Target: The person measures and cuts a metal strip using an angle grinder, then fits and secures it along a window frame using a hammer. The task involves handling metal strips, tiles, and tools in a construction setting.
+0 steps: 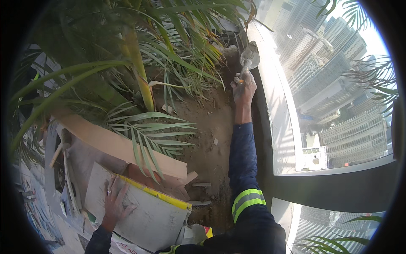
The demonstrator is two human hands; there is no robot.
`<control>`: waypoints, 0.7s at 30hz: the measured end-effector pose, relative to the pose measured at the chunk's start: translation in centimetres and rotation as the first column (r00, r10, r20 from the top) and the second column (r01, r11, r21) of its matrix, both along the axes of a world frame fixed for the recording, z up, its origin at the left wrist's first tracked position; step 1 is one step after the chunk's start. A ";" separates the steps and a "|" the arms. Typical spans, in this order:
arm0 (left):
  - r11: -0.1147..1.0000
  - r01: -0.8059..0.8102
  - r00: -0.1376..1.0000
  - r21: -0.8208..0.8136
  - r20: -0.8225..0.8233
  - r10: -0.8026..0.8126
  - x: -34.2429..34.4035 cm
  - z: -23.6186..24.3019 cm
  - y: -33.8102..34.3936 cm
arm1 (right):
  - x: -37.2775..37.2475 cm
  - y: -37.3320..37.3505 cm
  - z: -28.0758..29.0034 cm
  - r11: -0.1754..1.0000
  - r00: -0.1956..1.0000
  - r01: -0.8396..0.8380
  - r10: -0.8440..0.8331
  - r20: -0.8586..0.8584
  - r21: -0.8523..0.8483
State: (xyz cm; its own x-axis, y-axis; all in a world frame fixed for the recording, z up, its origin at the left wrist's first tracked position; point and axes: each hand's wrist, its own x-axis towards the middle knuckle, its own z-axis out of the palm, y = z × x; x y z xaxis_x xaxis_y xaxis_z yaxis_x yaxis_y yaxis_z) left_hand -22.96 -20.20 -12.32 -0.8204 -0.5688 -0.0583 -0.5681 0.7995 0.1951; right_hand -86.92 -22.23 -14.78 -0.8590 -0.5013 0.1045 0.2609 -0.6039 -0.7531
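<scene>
My right hand (244, 86), dusty at the fingers, is stretched far forward and wrapped round the handle of a trowel (246, 62). A lump of grey mortar (252, 50) lies on the blade, which is beside the white ledge (277, 84) under the window. My left hand (115, 204) rests flat with spread fingers on a grey board (148, 218) that has a yellow edge. The hand appears to hold nothing.
Palm stems and fronds (141, 72) crowd the upper left. Brown soil (207, 144) fills the planter bed between them and the ledge. A curved tan panel (122, 142) lies behind the board. A wooden-handled tool (56, 155) stands at far left. Tall buildings show through the glass.
</scene>
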 end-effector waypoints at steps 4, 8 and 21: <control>0.998 -0.024 0.999 0.055 -0.037 0.026 -0.3 0.3 0.1 | 7.1 6.5 1.1 0.986 0.994 -0.078 0.088 0.068 -0.146; 1.000 0.010 0.996 -0.022 -0.087 -0.012 0.2 -0.1 0.2 | 15.7 12.0 2.3 0.980 0.988 -0.097 0.115 0.098 -0.171; 0.981 0.056 0.965 -0.187 -0.240 -0.101 2.1 -3.9 -0.3 | 37.3 32.6 10.5 0.491 0.940 0.024 0.287 -0.187 0.871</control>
State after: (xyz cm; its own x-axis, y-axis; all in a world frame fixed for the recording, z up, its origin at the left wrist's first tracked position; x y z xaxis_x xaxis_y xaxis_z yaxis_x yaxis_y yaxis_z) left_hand -20.86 -20.55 -16.20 -0.8390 -0.4845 0.2477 -0.4537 0.8742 0.1732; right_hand -49.64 10.41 -4.27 -0.7834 -0.5781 -0.2283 -0.0265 0.3980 -0.9170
